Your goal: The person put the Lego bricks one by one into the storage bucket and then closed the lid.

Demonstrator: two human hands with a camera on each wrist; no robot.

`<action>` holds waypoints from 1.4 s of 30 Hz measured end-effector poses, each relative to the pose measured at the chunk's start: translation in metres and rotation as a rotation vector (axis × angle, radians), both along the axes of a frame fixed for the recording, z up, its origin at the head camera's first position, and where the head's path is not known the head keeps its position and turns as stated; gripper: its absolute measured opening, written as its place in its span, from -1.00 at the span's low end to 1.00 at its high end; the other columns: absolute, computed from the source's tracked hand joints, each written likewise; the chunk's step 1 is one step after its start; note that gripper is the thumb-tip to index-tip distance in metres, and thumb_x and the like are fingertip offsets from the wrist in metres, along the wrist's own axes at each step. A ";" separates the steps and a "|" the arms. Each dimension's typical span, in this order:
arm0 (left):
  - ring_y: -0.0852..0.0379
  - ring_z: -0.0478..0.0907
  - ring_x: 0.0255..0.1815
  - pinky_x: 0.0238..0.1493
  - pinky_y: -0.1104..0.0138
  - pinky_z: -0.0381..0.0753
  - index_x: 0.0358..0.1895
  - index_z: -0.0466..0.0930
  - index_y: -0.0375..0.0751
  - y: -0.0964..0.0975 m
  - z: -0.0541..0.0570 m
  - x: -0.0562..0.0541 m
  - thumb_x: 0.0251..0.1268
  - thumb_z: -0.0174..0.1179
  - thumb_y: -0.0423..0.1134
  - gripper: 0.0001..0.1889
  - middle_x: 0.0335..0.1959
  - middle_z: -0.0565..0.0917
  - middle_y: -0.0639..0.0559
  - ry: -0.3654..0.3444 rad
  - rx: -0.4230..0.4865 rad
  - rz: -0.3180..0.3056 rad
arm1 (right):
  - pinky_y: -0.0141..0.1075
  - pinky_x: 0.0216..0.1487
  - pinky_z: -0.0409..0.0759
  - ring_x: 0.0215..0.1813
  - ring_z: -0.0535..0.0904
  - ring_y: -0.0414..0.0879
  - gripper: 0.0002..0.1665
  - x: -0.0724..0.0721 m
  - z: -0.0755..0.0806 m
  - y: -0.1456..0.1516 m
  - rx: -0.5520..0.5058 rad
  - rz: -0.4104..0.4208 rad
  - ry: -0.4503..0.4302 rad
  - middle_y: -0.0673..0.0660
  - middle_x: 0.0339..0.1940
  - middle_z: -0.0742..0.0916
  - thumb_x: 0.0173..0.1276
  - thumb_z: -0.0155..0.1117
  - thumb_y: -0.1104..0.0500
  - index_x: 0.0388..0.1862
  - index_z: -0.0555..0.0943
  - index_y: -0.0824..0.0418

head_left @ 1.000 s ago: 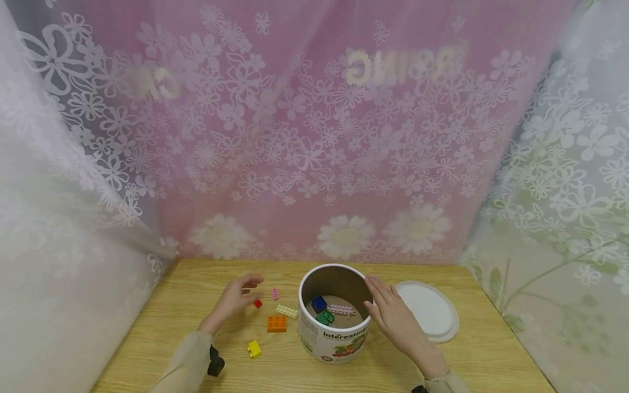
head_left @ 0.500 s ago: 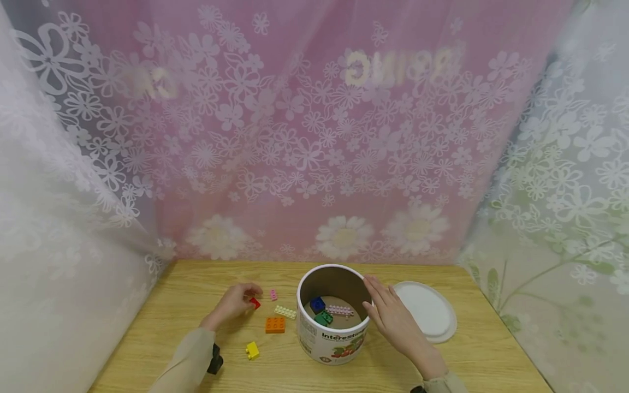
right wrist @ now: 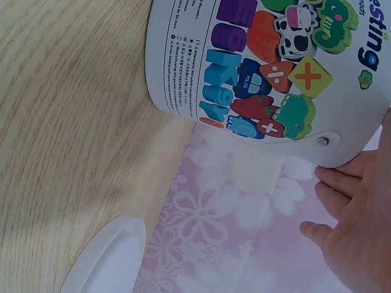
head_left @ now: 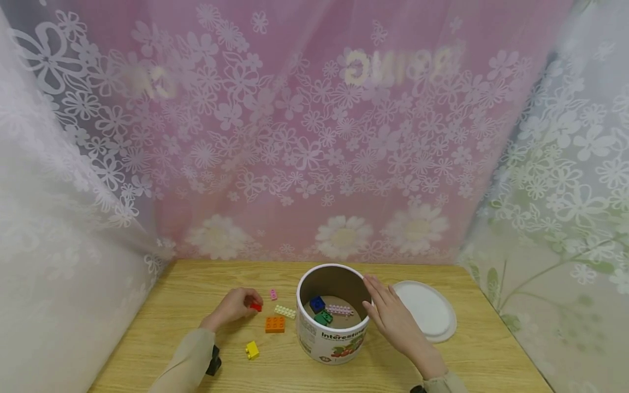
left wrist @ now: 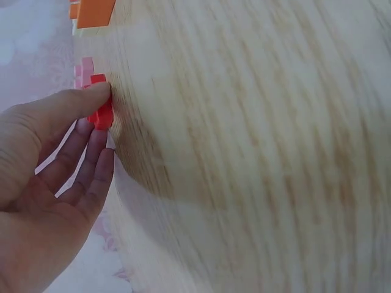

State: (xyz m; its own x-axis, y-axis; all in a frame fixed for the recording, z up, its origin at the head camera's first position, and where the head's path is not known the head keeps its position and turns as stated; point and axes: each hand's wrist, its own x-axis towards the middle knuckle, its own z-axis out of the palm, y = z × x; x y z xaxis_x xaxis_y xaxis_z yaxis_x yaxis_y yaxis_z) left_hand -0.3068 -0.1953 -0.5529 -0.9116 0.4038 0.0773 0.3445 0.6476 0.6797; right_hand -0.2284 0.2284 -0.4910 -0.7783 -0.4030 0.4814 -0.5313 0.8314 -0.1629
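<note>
Between thumb and fingers, my left hand (head_left: 235, 305) pinches a small red toy brick (left wrist: 102, 110) at the table surface. My right hand (head_left: 393, 316) rests with straight fingers against the right rim of a white round bucket (head_left: 314, 345). Inside the bucket lie a blue brick (head_left: 317, 304), a green brick (head_left: 323, 317) and a long pink brick (head_left: 340, 310). Just right of the left hand are a small pink brick (head_left: 273, 295), a pale yellow brick (head_left: 285, 311) and an orange brick (head_left: 275, 325). Nearer the front lies a yellow brick (head_left: 252, 350).
A white round lid (head_left: 427, 310) lies on the wooden table (head_left: 472, 349), right of the bucket and behind the right hand. Floral curtains (head_left: 314, 136) enclose the table at the back and on both sides.
The left hand has closed its fingers on the red brick and shifted it slightly toward the front. The right hand has stayed at the bucket's rim.
</note>
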 end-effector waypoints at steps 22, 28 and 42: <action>0.18 0.58 -0.26 -0.16 0.29 0.67 -0.08 0.72 -0.24 0.006 0.036 0.008 0.24 0.38 -0.45 -0.80 -0.26 0.68 0.09 0.028 0.090 0.042 | 0.10 0.56 0.11 0.54 0.31 0.13 -0.30 0.000 0.000 0.001 -0.015 0.006 -0.013 0.19 0.56 0.38 0.58 0.13 0.03 0.56 0.28 0.31; 0.19 0.58 -0.27 -0.15 0.30 0.68 -0.13 0.73 -0.16 0.013 0.046 0.008 0.21 0.42 -0.41 -0.81 -0.28 0.68 0.12 0.085 0.077 0.015 | 0.20 0.49 0.20 0.53 0.33 0.14 -0.30 -0.001 -0.002 0.001 -0.013 0.008 0.006 0.20 0.55 0.40 0.57 0.15 0.04 0.55 0.30 0.32; 0.23 0.61 -0.25 -0.09 0.27 0.70 -0.10 0.74 -0.09 0.035 0.083 0.016 0.24 0.41 -0.35 -0.81 -0.26 0.71 0.17 0.130 0.068 -0.030 | 0.22 0.50 0.18 0.55 0.30 0.13 -0.27 -0.001 -0.001 0.001 -0.015 0.003 -0.041 0.22 0.55 0.40 0.55 0.19 0.06 0.57 0.27 0.29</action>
State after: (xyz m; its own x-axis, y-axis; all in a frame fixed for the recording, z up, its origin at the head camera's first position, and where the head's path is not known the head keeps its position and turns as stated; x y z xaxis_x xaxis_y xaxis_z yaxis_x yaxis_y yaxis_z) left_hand -0.2906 -0.1604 -0.4702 -0.8797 0.4205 0.2219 0.4508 0.5895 0.6702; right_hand -0.2294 0.2294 -0.4923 -0.7962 -0.3980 0.4557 -0.5263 0.8272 -0.1971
